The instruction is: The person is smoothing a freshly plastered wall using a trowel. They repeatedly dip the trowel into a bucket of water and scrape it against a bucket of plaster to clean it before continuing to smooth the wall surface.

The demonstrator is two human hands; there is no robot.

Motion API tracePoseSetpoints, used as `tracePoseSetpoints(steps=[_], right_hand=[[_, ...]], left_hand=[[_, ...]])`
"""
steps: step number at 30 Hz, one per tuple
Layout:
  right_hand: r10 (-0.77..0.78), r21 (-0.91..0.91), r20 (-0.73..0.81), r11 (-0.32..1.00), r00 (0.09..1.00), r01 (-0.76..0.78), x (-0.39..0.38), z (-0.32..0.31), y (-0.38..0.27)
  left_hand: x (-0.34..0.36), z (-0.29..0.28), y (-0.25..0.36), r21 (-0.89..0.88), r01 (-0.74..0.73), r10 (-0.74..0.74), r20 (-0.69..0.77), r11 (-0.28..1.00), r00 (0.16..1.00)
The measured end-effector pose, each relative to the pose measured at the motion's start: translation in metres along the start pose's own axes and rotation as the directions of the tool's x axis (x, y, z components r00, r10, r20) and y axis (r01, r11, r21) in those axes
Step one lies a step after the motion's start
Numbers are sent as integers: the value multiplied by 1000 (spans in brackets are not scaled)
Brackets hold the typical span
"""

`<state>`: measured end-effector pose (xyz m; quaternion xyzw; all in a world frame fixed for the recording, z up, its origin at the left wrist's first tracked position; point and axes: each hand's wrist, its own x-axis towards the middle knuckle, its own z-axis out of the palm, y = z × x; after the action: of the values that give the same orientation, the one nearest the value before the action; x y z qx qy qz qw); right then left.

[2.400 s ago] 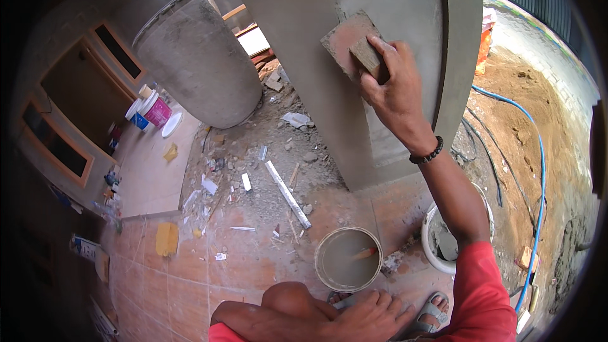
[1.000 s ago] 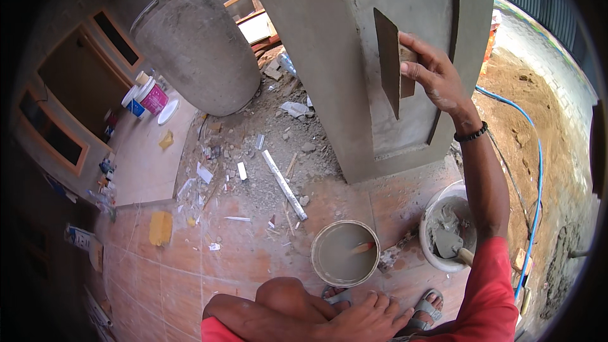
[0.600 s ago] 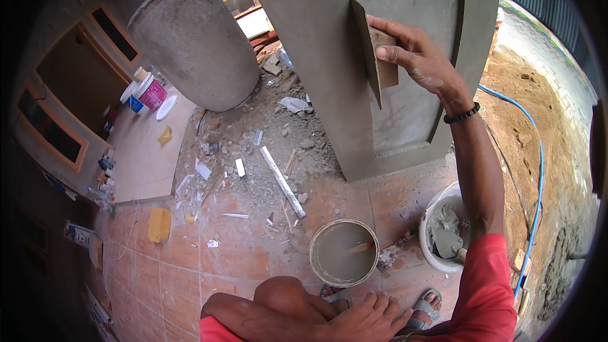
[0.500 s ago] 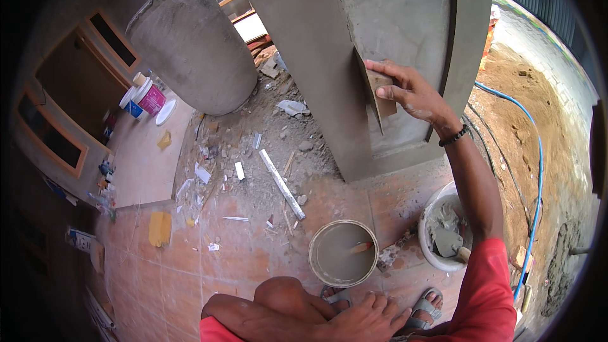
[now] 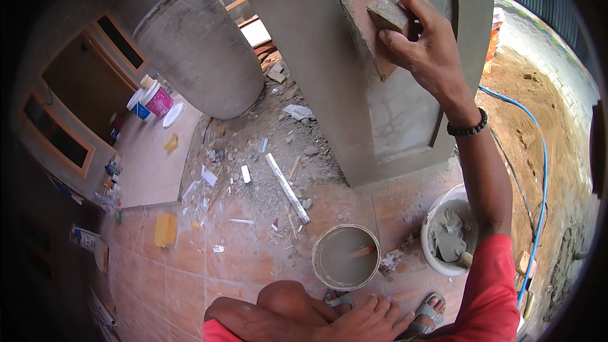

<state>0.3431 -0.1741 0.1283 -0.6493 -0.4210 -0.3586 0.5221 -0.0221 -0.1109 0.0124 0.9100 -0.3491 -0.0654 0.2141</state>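
In my right hand (image 5: 427,50) is a plastering float (image 5: 358,9), gripped by its block handle, fingers and thumb on either side. The float is tilted over the left edge of the recessed panel (image 5: 408,111) in a grey plastered pillar (image 5: 297,57); whether its face touches is hard to tell. My left hand (image 5: 370,318) lies loosely over my leg, fingers stretched and holding nothing. Between my feet and the pillar stands a bucket of murky water (image 5: 335,266) with an orange-handled tool in it. Right of it, a trowel (image 5: 451,247) rests in a white bucket of wet mortar (image 5: 432,254).
A large grey cylinder (image 5: 199,50) stands back left, beside rubble and a white strip (image 5: 288,188). Paint buckets (image 5: 155,98) sit on a pale board (image 5: 149,174). A yellow sponge-like block (image 5: 166,230) lies on the tiles. A blue hose (image 5: 543,152) crosses sand at right.
My right hand has moved up the pillar with the float and turned it, so more of its flat plate shows. My left hand stays on my leg. The view has shifted slightly.
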Motion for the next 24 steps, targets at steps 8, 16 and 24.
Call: tracePoseSetpoints(steps=[8,16,24], right_hand=[[-217,-415,69,881,974,226,-64,99,9],[-308,-393,169,850,936,351,-28,49,-9],[-312,-546,294,721,903,427,-30,61,9]], left_hand=[[-7,-2,-1,3,26,-26,119,1000,992],[-7,-17,2,109,28,-47,176,994,983],[-5,-22,-1,134,28,-61,249,991,967]])
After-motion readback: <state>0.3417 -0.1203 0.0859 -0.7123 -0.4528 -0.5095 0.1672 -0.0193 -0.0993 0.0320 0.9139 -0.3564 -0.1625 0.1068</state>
